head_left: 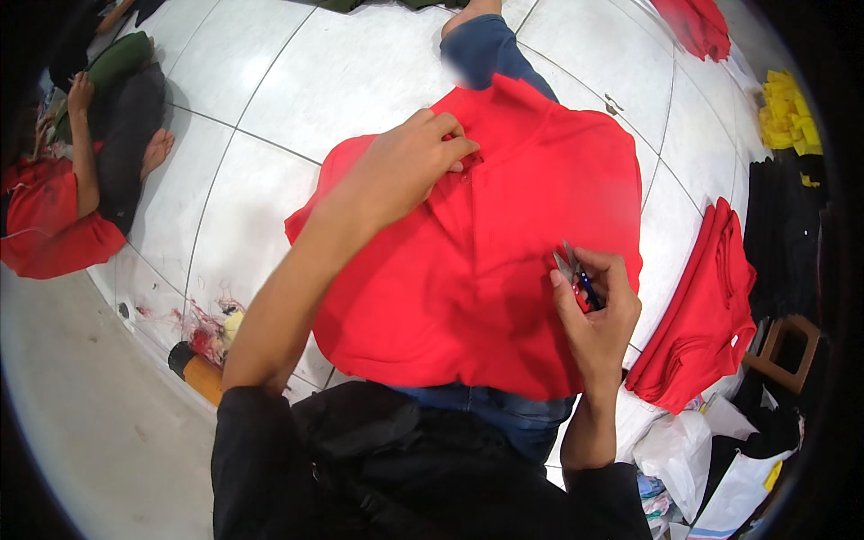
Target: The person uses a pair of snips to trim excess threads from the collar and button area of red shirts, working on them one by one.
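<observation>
Bags: white plastic bags (720,468) lie crumpled on the floor at the lower right, just below the folded stack; one has a yellow patch at its edge.
Yellow pieces: a heap of bright yellow pieces (788,112) sits at the far right, above a pile of black cloth (783,234).
Folded stack: red folded garments (706,315) lie on the white tiled floor (270,81), just right of the person's lap.
Red garment: a red shirt (486,270) is spread over the person's lap and jeans-clad leg (490,54), in the middle of the view.
Left grip: the left hand (409,162) is pinched shut on the shirt's fabric near the collar area, fingertips pressing into the cloth.
Right grip: the right hand (598,310) is clenched around small thread snips (576,274) with a dark handle, blades pointing up and resting against the shirt's right side.
Other person: a person in red sits on the floor at the far left, well apart.
Bottle: an orange and black bottle (198,369) lies near the left elbow.
</observation>
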`<state>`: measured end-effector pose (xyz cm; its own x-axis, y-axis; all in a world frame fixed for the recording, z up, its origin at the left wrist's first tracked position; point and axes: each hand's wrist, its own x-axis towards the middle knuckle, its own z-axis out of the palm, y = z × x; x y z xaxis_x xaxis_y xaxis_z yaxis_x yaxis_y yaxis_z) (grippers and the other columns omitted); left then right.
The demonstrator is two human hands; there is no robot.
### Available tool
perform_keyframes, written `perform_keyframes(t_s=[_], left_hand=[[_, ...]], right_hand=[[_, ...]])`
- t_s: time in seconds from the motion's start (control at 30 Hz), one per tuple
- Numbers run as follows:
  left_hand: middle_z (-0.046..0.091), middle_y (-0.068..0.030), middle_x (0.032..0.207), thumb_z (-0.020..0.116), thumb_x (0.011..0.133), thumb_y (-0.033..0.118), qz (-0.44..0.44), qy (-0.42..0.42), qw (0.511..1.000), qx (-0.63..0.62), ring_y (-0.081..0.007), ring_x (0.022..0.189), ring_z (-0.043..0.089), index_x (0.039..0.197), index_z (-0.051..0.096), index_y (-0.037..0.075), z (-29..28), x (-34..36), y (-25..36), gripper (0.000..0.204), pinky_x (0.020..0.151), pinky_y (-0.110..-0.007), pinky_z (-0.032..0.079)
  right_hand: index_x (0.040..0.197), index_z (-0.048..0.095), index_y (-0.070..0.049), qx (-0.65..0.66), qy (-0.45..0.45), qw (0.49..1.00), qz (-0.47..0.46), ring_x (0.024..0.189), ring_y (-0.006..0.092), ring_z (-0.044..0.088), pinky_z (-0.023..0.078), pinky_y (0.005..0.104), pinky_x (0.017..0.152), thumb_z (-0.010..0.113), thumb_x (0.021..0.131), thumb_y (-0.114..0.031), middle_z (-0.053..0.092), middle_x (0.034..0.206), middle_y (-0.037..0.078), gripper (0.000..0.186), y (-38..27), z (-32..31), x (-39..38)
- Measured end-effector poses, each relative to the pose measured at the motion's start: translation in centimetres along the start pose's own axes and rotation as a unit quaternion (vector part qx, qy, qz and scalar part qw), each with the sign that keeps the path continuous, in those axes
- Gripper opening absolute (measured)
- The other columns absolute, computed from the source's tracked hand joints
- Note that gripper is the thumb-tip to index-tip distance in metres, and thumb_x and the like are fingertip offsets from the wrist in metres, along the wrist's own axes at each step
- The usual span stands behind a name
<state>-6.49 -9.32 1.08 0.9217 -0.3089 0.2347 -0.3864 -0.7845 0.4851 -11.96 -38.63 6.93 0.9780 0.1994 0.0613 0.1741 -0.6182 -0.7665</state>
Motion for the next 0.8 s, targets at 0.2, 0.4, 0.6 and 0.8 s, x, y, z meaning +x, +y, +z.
perform_keyframes(t_s=[0.2, 0.4, 0.6, 0.8], left_hand=[[0.071, -0.0090, 0.106, 0.070, 0.094, 0.001, -0.018, -0.116, 0.992, -0.036, -0.0299, 0.102, 0.068, 0.107, 0.073, 0.004, -0.6, 2.4, -1.2, 0.014, 0.089, -0.043, 0.056], [0.067, -0.0116, 0.096, 0.064, 0.096, -0.005, -0.058, -0.056, 0.994, -0.077, -0.0309, 0.096, 0.068, 0.100, 0.062, 0.001, -1.2, 0.7, -1.6, 0.007, 0.084, -0.042, 0.055], [0.064, -0.0166, 0.096, 0.058, 0.097, -0.009, -0.105, 0.065, 0.986, -0.114, -0.0323, 0.089, 0.065, 0.101, 0.056, -0.002, -0.6, -2.0, 0.5, 0.009, 0.081, -0.042, 0.053], [0.062, -0.0152, 0.094, 0.054, 0.107, -0.003, -0.195, 0.088, 0.952, -0.219, -0.0285, 0.084, 0.062, 0.100, 0.053, -0.003, 0.0, -3.0, 2.3, 0.007, 0.079, -0.039, 0.052]], right_hand=[[0.112, 0.069, 0.001, -0.014, 0.000, 1.000, 0.015, 0.090, 0.0177, 0.079, 0.061, 0.0292, 0.081, 0.087, 0.089, -0.009, 0.079, 0.096, 0.014, 0.031, 0.0, -0.1, 0.3], [0.112, 0.069, 0.000, -0.015, -0.012, 1.000, 0.014, 0.089, 0.0170, 0.079, 0.060, 0.0286, 0.078, 0.088, 0.089, -0.011, 0.079, 0.095, 0.013, 0.031, -0.1, 0.0, 0.8], [0.112, 0.071, -0.006, -0.053, -0.027, 0.998, -0.026, 0.085, 0.0176, 0.079, 0.059, 0.0305, 0.070, 0.088, 0.087, -0.011, 0.077, 0.093, 0.009, 0.031, -2.6, 1.9, 2.8], [0.102, 0.067, -0.010, -0.172, -0.007, 0.959, -0.224, 0.068, 0.0234, 0.072, 0.053, 0.0363, 0.056, 0.082, 0.088, -0.018, 0.069, 0.081, 0.005, 0.021, -3.6, 6.9, 5.7]])
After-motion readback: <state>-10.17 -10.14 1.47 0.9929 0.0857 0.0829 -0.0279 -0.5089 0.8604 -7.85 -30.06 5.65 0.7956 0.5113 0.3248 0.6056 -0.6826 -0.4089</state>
